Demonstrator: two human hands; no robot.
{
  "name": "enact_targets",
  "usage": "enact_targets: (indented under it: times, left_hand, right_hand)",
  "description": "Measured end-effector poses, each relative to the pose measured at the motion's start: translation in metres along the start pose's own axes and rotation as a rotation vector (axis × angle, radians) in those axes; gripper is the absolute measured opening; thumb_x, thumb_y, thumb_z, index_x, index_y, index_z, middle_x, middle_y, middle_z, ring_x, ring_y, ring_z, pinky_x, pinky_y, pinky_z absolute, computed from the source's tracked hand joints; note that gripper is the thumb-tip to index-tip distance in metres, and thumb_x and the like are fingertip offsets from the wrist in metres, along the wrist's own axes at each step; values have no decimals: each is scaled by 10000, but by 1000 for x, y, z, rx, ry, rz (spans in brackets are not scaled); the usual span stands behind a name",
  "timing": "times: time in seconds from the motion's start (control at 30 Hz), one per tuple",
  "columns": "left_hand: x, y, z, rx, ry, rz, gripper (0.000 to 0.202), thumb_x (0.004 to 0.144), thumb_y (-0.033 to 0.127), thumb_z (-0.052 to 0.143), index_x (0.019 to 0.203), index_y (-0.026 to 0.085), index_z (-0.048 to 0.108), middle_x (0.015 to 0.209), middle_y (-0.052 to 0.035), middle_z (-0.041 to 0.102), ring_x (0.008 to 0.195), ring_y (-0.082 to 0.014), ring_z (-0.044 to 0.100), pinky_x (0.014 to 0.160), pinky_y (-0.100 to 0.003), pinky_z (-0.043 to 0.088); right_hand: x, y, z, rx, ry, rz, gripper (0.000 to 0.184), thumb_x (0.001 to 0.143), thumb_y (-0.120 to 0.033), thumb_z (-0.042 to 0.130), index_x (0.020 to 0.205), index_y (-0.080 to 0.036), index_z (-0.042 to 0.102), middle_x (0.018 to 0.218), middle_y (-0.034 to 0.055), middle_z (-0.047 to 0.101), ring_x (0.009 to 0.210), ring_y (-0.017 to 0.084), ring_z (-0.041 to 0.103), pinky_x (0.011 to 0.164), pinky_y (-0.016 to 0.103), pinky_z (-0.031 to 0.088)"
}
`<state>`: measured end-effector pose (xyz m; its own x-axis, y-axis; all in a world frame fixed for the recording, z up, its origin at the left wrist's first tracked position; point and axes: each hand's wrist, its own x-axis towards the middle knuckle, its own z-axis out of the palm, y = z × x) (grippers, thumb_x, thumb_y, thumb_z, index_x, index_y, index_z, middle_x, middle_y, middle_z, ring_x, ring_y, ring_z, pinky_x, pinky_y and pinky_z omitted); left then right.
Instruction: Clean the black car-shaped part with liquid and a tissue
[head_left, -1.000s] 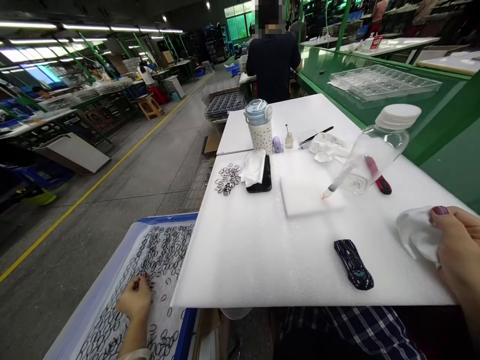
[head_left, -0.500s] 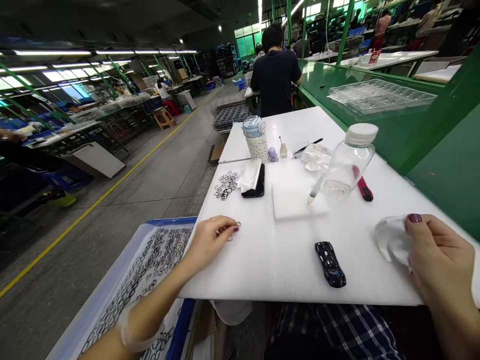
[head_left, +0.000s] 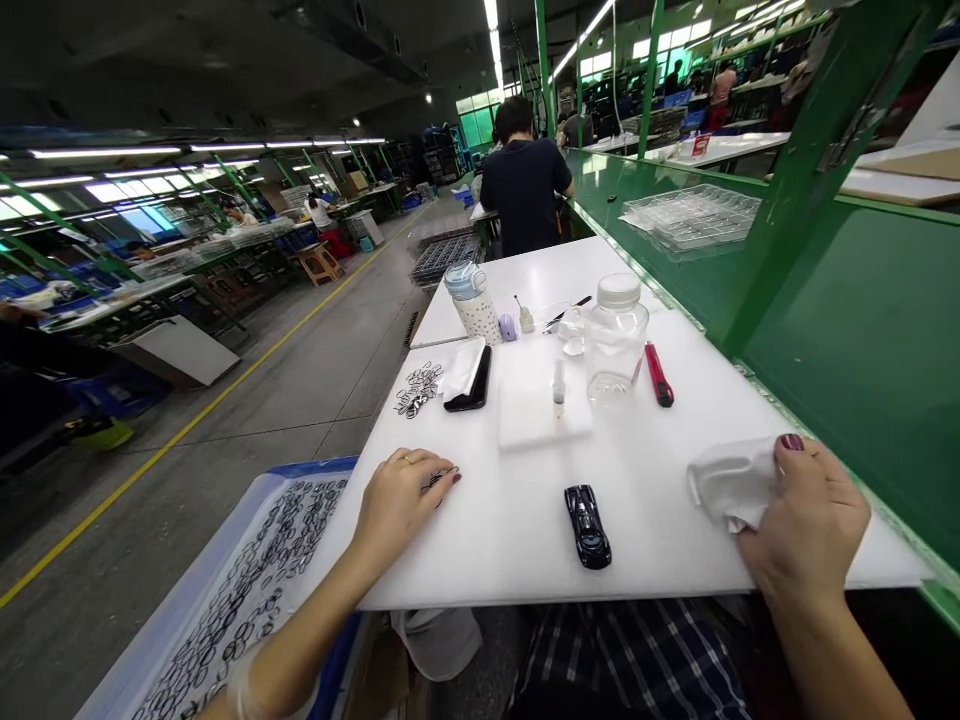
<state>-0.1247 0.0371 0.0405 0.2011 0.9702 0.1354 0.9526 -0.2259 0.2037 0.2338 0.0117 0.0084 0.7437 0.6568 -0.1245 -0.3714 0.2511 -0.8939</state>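
Observation:
My left hand [head_left: 403, 502] rests near the left edge of the white table, its fingers closed on a few small black rings [head_left: 435, 480] partly hidden beneath them. My right hand [head_left: 810, 525] grips a white cloth [head_left: 731, 482] at the table's right side. Between my hands lies a glossy dark toy car [head_left: 588, 527], apart from both. Beyond it a small syringe-like clear tube [head_left: 559, 388] stands on a white foam pad [head_left: 532, 425]. A loose pile of similar rings [head_left: 418, 388] sits farther up on the left.
Behind the pad are a clear jar [head_left: 615, 345], red box cutter [head_left: 659, 375], patterned cup [head_left: 472, 305] and black phone [head_left: 480, 385] under a white tissue. Left and below, a blue-edged tray [head_left: 247, 560] holds many rings. A green post [head_left: 787, 190] rises at right; a person [head_left: 521, 185] sits ahead.
The view has turned, so the table's things appear farther left. My left hand has shifted slightly right over the table, with more rings showing under its fingers. My right hand still holds the cloth.

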Motion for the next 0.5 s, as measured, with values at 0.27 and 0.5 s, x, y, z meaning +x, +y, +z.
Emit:
enact_targets:
  times: [0.27, 0.5]
  left_hand:
    - [-1, -8, 9, 20, 142, 8, 337, 872, 378, 435, 922, 229, 734, 927, -46, 762, 895, -262, 678, 766, -365, 502]
    - [-8, -14, 13, -26, 257, -14, 331, 835, 395, 427, 881, 257, 724, 905, -18, 770, 827, -244, 716, 703, -330, 548]
  right_hand:
    - [25, -60, 17, 84, 123, -601, 178, 809, -280, 551, 668, -226, 456, 565, -24, 483, 539, 161, 496, 548, 326, 414]
    - [40, -86, 123, -650, -578, -1004, 210, 891, -380, 511, 833, -193, 587, 701, 4, 540, 626, 144, 490, 608, 274, 381]
